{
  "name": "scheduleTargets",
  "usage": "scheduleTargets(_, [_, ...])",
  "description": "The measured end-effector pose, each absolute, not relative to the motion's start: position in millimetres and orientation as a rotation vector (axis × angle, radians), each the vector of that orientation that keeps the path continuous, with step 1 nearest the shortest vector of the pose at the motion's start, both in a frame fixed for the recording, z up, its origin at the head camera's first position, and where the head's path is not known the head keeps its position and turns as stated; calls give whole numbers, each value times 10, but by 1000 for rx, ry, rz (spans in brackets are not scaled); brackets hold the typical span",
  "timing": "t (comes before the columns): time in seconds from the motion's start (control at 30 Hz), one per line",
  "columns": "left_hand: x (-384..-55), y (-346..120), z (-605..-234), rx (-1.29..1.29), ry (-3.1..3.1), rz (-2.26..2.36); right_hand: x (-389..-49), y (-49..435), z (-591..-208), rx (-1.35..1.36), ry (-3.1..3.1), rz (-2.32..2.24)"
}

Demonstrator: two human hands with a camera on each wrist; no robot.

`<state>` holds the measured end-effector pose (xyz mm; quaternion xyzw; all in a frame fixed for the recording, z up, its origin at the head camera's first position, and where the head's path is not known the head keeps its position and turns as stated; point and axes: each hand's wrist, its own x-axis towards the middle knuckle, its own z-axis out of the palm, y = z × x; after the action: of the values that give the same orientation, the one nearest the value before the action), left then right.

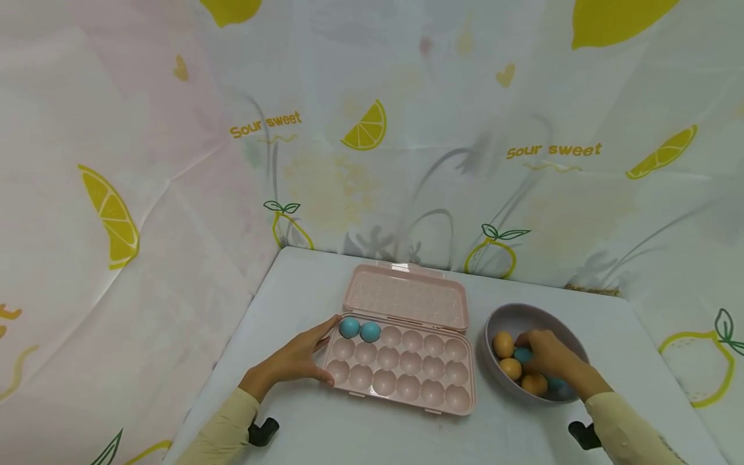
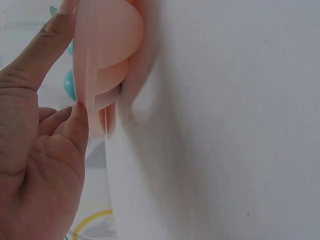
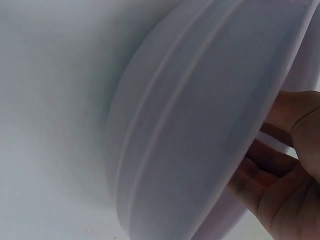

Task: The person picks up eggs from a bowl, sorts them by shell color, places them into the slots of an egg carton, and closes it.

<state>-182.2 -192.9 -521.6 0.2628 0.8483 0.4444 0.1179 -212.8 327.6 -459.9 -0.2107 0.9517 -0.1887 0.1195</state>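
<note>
Two blue balls (image 1: 370,332) in pink tray (image 1: 410,361)

On the table (image 1: 316,433), the egg tray (image 1: 410,363) lay left of the bowl (image 1: 517,315), its lid (image 1: 407,297) opened back behind it and the wall (image 1: 372,181) rising behind that. Two balls (image 1: 349,327) sat side by side in the two leftmost cups of the tray's rear row, while several more balls (image 1: 511,369) lay in the bowl, mostly toward its left and front. The left hand (image 1: 296,356) was against the tray's left edge, and the right hand (image 1: 546,355) was in the bowl, over the balls there.
</note>
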Motion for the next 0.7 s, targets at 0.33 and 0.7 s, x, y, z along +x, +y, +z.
scheduleTargets(0.33, [-1818,-1939,-5229,793,2480,1309,-2116,3278,-4619,-673,2806,-542])
scheduleTargets(0.7, [-1825,-1936,-5234,810,2479,1311,-2108,3292,-4585,-628,2827,-532])
